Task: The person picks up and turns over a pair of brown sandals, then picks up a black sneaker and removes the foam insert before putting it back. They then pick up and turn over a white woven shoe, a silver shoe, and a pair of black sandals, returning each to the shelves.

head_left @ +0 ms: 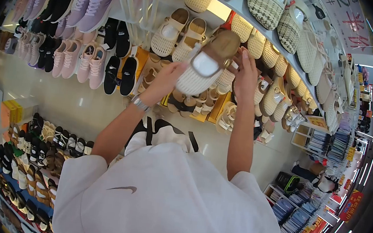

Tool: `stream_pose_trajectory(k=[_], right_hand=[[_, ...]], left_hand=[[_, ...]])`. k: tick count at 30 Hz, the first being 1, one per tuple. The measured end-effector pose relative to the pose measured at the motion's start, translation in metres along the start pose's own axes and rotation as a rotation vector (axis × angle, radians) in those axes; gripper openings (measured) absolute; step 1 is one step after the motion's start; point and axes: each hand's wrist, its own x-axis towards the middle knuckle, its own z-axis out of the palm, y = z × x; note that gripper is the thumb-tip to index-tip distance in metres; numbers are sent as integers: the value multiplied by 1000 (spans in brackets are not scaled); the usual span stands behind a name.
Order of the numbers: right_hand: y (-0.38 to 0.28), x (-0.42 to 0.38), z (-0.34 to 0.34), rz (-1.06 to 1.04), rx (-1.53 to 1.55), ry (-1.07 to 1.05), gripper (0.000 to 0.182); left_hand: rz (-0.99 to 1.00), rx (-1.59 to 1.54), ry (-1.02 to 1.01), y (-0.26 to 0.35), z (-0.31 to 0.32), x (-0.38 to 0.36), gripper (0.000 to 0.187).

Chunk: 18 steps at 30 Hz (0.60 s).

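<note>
A woven cream clog [197, 74] with a brown footbed and a white insert inside is held up in front of the shelves, tilted with its toe down toward me. My left hand [170, 79] is closed on the toe side of the clog. At the other side, my right hand [246, 75] has its fingers closed by the brown heel strap [232, 67]. Its fingertips are partly hidden. Behind the clog stand similar woven shoes, among them a cream pair with straps [171, 32].
Sneakers, such as a lilac pair [97, 9] and a pink pair [91, 66], fill the left rack. A slanted shelf [276, 37] of woven shoes runs along the right. More shoes [38, 164] line the lower left. Folded clothes [297, 205] are stacked at right.
</note>
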Motion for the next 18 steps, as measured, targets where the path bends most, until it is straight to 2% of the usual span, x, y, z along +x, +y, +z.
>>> stream_pose_trajectory(k=[3, 6, 10, 12, 13, 16, 17, 18], right_hand=[[24, -8, 16, 91, 47, 57, 57], [37, -15, 39, 120, -94, -23, 54], [32, 19, 46, 68, -267, -15, 42], [36, 47, 45, 54, -75, 6, 33], [39, 57, 47, 41, 14, 31, 31], [48, 95, 45, 41, 176, 61, 26], [51, 104, 47, 46, 180, 70, 26], [54, 114, 48, 50, 182, 75, 25]], left_hand=[[54, 9, 60, -1, 23, 46, 60], [103, 71, 111, -3, 38, 93, 64], [107, 23, 51, 9, 44, 136, 62], [92, 97, -46, 21, 34, 153, 57], [13, 140, -109, 31, 27, 158, 54], [-44, 91, 62, 53, 9, 169, 52], [-84, -117, 100, 50, 1, 180, 62], [-43, -97, 57, 52, -8, 187, 62]])
